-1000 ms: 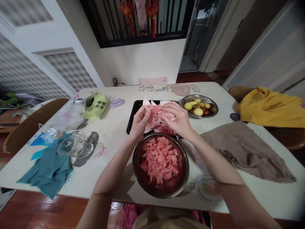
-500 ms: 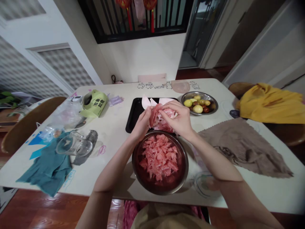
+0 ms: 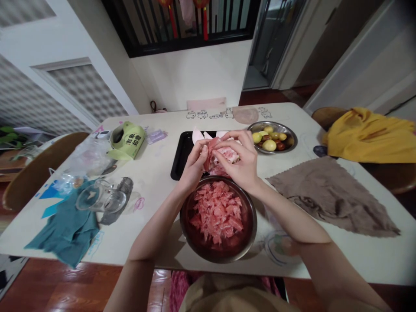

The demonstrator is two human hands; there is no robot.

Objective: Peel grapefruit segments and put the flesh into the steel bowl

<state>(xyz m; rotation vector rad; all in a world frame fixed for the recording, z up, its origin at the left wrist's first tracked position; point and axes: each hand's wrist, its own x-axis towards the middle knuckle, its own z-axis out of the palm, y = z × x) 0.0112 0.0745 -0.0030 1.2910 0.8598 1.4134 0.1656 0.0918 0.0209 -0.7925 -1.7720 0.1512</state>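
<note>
My left hand (image 3: 194, 167) and my right hand (image 3: 242, 160) are together above the near side of a black tray (image 3: 178, 162). Between them they grip a chunk of pink pomelo (image 3: 230, 154) with whitish membrane showing; my fingers partly cover it. My left fingers and thumb pinch its left side, and my right fingers curl over it from the right. Just below my hands, close to me, a steel bowl (image 3: 251, 234) holds a heap of peeled pomelo flesh (image 3: 217, 212). Pale peel pieces (image 3: 197, 135) stick up at the tray's far side.
A smaller steel bowl (image 3: 294, 141) of green and brown fruits stands behind my right hand. To the right lie a brown cloth (image 3: 331, 195) and a yellow garment (image 3: 370, 136) over a chair. On the left are a glass jug (image 3: 104, 197), a teal cloth (image 3: 66, 234) and a green bag (image 3: 131, 138).
My hands stay on the pomelo chunk, with the right fingers shifted slightly over it. The whole view has tilted a little; the bowls and tray have not otherwise moved.
</note>
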